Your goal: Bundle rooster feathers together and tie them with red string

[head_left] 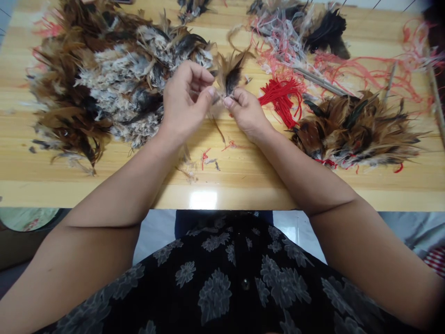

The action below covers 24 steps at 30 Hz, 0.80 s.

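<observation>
Between my hands, over the wooden table, a small tuft of brown and black feathers (232, 73) stands with its tips pointing away from me. My right hand (246, 109) pinches its base between thumb and fingers. Just left of it, my left hand (189, 95) has thumb and fingertips drawn together at the tuft's lower edge, where wispy fluff shows; what they grip is too fine to name. A bundle of red threads (281, 99) lies just right of my right hand. Past my left hand spreads a large heap of brown, black and whitish feathers (118, 79).
Tied feather bunches (361, 127) lie at the right, with red thread at their bases. Behind them are tangled pink and white plastic strips (285, 41), thin sticks (321, 80) and black feathers (328, 32). Scraps (208, 160) dot the table (243, 188) near its front edge.
</observation>
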Each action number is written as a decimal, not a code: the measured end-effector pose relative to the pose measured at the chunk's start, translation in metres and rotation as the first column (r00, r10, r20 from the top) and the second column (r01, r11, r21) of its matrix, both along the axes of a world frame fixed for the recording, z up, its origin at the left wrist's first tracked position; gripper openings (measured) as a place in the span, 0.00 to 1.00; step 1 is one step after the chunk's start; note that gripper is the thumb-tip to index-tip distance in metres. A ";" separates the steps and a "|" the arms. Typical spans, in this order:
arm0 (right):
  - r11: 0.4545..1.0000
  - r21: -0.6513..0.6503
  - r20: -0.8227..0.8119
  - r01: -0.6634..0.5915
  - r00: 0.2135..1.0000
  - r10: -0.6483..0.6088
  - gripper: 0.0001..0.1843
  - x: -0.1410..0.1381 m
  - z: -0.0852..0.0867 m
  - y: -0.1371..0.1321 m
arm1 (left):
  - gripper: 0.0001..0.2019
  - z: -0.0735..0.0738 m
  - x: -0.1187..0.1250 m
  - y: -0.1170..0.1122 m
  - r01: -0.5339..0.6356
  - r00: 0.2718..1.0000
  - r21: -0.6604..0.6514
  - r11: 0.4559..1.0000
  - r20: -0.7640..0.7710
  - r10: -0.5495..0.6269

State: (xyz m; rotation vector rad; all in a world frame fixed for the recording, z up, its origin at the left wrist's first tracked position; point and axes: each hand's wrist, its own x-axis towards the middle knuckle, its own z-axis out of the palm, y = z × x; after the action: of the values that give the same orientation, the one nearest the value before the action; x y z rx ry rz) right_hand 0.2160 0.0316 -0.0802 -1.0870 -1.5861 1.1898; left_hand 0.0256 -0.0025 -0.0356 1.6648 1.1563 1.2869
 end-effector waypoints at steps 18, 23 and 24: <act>0.998 -0.057 -0.071 0.002 0.997 -0.006 0.19 0.005 0.005 0.000 | 0.14 -0.009 0.011 0.011 -0.017 0.933 -0.076 0.997 -0.360 -0.012; 0.997 -0.038 -0.066 0.062 0.996 -0.064 0.19 0.007 0.002 0.003 | 0.14 -0.009 -0.004 0.017 0.011 0.953 -0.059 0.998 -0.302 -0.029; 0.996 -0.040 -0.059 0.081 0.995 -0.084 0.20 0.007 0.003 0.003 | 0.13 -0.009 -0.009 0.019 0.030 0.958 -0.058 0.998 -0.284 -0.045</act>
State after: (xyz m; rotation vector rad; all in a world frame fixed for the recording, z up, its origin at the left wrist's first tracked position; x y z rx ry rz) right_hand 0.2229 0.0347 -0.0775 -1.1194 -1.4647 1.1900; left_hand 0.0164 0.0163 -0.0447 1.8667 1.3068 1.0046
